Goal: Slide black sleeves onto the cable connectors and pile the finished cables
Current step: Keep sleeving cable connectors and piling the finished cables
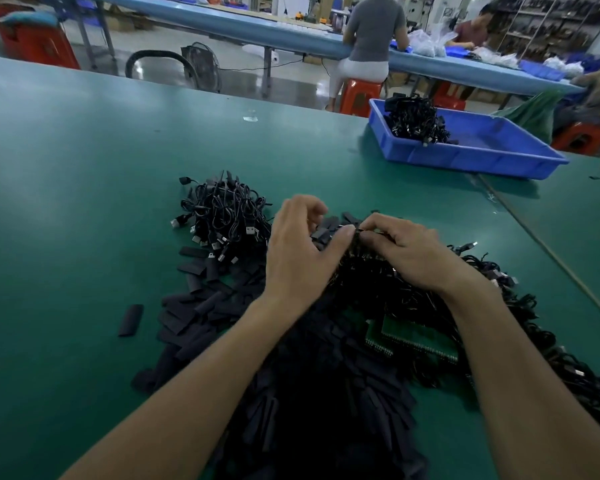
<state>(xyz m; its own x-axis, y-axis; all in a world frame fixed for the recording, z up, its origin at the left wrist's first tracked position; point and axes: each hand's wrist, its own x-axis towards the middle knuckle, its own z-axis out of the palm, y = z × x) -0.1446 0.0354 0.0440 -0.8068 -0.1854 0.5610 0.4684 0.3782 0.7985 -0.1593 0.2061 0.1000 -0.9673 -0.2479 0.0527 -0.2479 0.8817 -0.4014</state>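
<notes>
Our left hand (298,247) and right hand (407,252) meet, curled fingers (371,224) pinching one black cable (355,242) above the green worktop (84,168). Sleeves (201,306) lie nearer than the fingers, the cable pile (222,213) to their left, a blue tray (465,161) beyond.

Left hand (298,252), right hand (407,254) bare; forearms (194,375) bare to frame edge.

Factory floor: long worktables (84,140), parts bins (465,157)
</notes>
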